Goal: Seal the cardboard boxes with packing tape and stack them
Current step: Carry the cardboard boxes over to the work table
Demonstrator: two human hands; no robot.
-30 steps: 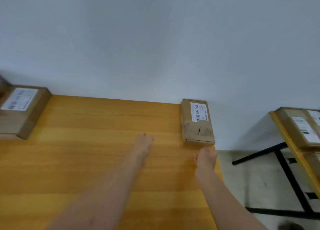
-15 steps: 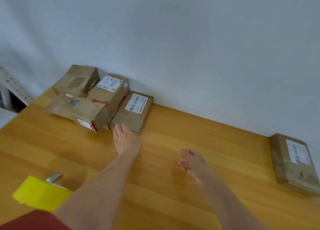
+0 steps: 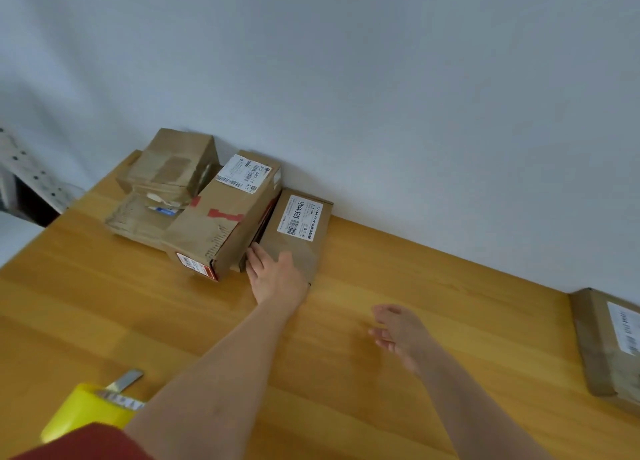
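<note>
A small brown box (image 3: 305, 251) with a white barcode label lies against the wall on the wooden table (image 3: 450, 286). My left hand (image 3: 275, 276) grips its near end, fingers down in the gap at its left side, thumb on top. Touching it on the left is a bigger box (image 3: 221, 217) with red tape strips and a label. My right hand (image 3: 398, 331) hovers open over the table, apart from any box. A flat labelled box (image 3: 602, 348) lies at the far right edge. A yellow tape dispenser (image 3: 86, 411) sits at the near left.
A crumpled taped box (image 3: 173, 165) rests on flattened cardboard (image 3: 138, 217) at the table's far left corner. A white perforated rack (image 3: 27, 172) stands beyond the left edge. The wall runs along the table's back. A red sleeve (image 3: 86, 445) shows at the bottom left.
The view swung left from the right-hand box to the pile of boxes. My left hand reached forward and closed on the small labelled box; my right hand trailed over the table.
</note>
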